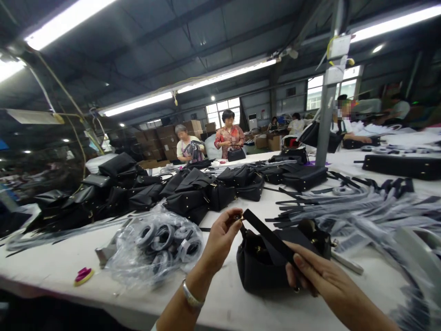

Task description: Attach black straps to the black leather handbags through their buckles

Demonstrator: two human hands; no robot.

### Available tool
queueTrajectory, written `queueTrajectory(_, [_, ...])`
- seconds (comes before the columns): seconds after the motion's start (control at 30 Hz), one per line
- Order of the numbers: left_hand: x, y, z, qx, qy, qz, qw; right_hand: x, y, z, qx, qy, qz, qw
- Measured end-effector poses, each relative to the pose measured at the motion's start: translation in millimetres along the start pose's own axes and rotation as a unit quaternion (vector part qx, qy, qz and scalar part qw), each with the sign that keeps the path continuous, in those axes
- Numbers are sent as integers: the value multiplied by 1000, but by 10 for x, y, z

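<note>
A black handbag [257, 271] stands upright on the white table in front of me, its top open and some gold hardware showing. Above it runs a flat black strap [267, 232], slanting from upper left to lower right. My right hand [310, 266] is closed round the strap's lower part. At the strap's upper end, my left hand [222, 232] pinches a small gold metal fitting [239, 217] between thumb and fingers. Whether that fitting is joined to the strap or to the bag, I cannot tell. A silver bangle [193, 294] is on my left wrist.
Left of the bag lies a clear plastic bag [155, 248] of rolled grey straps. Beyond it are piled black handbags [193, 193]. Plastic-wrapped straps [358, 207] spread at right, near a metal post [325, 119]. A pink-and-yellow object [83, 276] lies near the front edge. Several people work farther back.
</note>
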State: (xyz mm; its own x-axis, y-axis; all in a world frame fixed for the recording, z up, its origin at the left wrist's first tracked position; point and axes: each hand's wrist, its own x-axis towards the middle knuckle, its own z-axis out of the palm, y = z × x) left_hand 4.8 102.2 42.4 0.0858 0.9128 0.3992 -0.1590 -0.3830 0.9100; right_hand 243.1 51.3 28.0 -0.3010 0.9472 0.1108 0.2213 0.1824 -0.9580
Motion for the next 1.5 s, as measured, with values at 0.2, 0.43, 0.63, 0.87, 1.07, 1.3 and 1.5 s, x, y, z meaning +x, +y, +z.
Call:
queueTrajectory(0.2, [-54, -167, 34, -224, 24, -45, 973, 56, 224, 91, 62, -72, 51, 994])
queueTrajectory(0.43, [-141, -159, 116, -264, 4, -61, 963, 211, 238, 192, 106, -137, 64, 983])
queueTrajectory(0.63, [-152, -129, 96, -271, -8, -109, 957, 360, -1, 197, 124, -162, 38, 978])
queueTrajectory(0.87, [-114, -164, -27, -304, 30, -115, 945, 380, 9, 126, 88, -152, 16, 984])
queueTrajectory(1.07, [-128, -197, -32, -276, 22, -112, 954, 334, 34, 74, 64, -155, 34, 985])
queueTrajectory(1.3, [-144, -145, -41, -225, 6, -113, 968, 237, -158, -104, 32, -117, 38, 992])
queueTrajectory(1.5, [-185, -68, 248, -129, -153, -77, 977, 387, -309, 121, -74, -47, -58, 994])
